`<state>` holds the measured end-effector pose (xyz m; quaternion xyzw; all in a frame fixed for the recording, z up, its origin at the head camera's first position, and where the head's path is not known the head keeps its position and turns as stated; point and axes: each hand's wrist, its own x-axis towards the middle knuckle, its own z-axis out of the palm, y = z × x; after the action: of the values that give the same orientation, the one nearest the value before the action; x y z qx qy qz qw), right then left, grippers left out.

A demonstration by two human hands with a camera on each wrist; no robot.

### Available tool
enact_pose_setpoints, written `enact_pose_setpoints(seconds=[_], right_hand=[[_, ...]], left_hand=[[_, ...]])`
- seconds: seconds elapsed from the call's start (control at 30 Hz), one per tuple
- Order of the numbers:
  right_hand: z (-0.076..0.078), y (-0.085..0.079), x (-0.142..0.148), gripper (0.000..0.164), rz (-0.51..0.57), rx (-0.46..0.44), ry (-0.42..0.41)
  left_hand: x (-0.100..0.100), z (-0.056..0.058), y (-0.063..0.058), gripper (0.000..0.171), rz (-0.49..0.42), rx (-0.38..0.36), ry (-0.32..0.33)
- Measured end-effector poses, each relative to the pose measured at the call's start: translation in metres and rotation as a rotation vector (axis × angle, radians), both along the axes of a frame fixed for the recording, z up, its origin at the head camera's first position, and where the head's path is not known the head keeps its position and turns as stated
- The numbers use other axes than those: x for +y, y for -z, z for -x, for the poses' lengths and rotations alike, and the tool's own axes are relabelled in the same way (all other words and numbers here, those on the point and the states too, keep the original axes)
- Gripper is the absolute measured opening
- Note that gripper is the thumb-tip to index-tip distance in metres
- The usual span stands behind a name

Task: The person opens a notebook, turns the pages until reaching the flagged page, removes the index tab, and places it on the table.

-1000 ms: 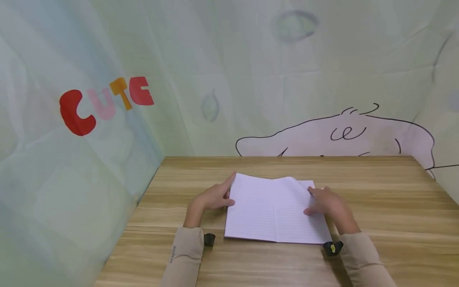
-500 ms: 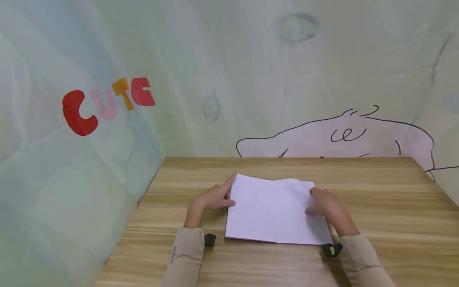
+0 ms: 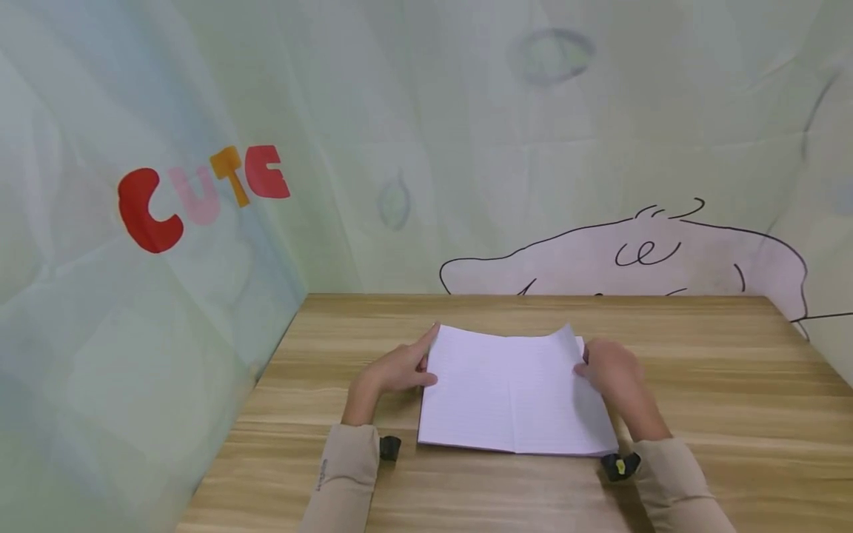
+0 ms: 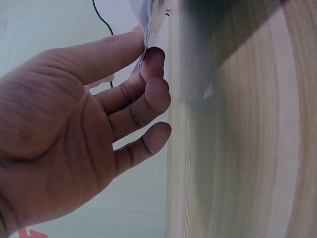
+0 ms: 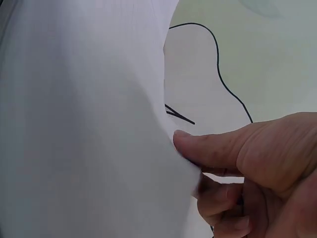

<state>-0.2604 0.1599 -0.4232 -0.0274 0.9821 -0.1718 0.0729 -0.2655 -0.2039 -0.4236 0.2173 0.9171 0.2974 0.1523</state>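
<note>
An open notebook [image 3: 469, 392] with white lined pages lies spread over the table in the head view. My left hand [image 3: 398, 366] pinches its left edge, thumb on the page and fingers behind; the left wrist view shows that thumb [image 4: 106, 57] against the notebook's edge. At the right side my right hand [image 3: 616, 374] pinches the edge of the right page [image 3: 546, 392], whose upper corner curls upward. In the right wrist view the thumb [image 5: 208, 148] presses on the page's edge, with the other fingers curled behind it.
The wood-grain table [image 3: 726, 385] extends around the notebook on all sides. Pale fabric with a cartoon drawing [image 3: 640, 259] hangs behind it, and red, pink and orange letters [image 3: 200, 196] mark the left side. Dark wrist cameras [image 3: 620, 466] sit by both cuffs.
The right hand's fingers have curled in at the page's edge, and the page's upper right corner has risen. My left hand keeps its place on the left edge.
</note>
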Motion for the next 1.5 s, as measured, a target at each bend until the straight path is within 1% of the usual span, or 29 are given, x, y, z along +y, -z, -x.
enact_pose_setpoints(seconds=[0.17, 0.37, 0.53, 0.63, 0.73, 0.87, 0.93, 1.03, 1.13, 1.23, 1.4, 1.5], right_hand=[[-0.001, -0.002, -0.001, 0.018, -0.02, 0.01, 0.006], [0.0, -0.005, -0.004, 0.026, -0.033, 0.022, 0.046], [-0.002, -0.008, -0.006, 0.02, 0.005, 0.104, 0.085], [-0.003, -0.01, -0.007, 0.016, 0.028, 0.147, 0.092], [-0.004, -0.012, -0.007, 0.017, 0.043, 0.169, 0.087], [-0.002, -0.012, -0.004, 0.022, 0.104, 0.173, 0.056], [-0.001, -0.011, -0.003, 0.027, 0.167, 0.144, 0.03], [0.001, -0.011, -0.002, 0.034, 0.289, 0.056, 0.001], [0.002, -0.012, -0.002, 0.043, 0.41, -0.046, -0.004], [0.002, -0.012, -0.001, 0.048, 0.521, -0.104, -0.015], [0.002, -0.012, -0.001, 0.046, 0.706, -0.17, -0.044], [0.0, -0.013, -0.005, 0.043, 0.765, -0.208, -0.041]], left_hand=[[0.001, 0.001, 0.0, 0.092, 0.002, 0.007, 0.007], [0.001, 0.0, -0.001, 0.092, 0.011, 0.003, 0.008], [0.002, 0.0, 0.0, 0.092, 0.01, -0.002, 0.011], [0.002, 0.0, 0.0, 0.092, 0.016, -0.007, 0.004], [0.002, 0.0, -0.001, 0.092, 0.023, -0.006, -0.006], [0.003, 0.0, -0.001, 0.091, 0.027, 0.0, -0.006], [0.003, 0.0, -0.001, 0.091, 0.027, 0.0, -0.008], [0.003, 0.0, 0.0, 0.091, 0.026, 0.001, -0.009], [0.002, 0.001, 0.001, 0.091, 0.023, 0.004, -0.009], [0.002, 0.0, 0.001, 0.091, 0.022, 0.008, -0.003], [0.002, 0.0, 0.001, 0.091, 0.021, 0.016, -0.004], [0.002, 0.001, 0.001, 0.09, 0.023, 0.02, -0.009]])
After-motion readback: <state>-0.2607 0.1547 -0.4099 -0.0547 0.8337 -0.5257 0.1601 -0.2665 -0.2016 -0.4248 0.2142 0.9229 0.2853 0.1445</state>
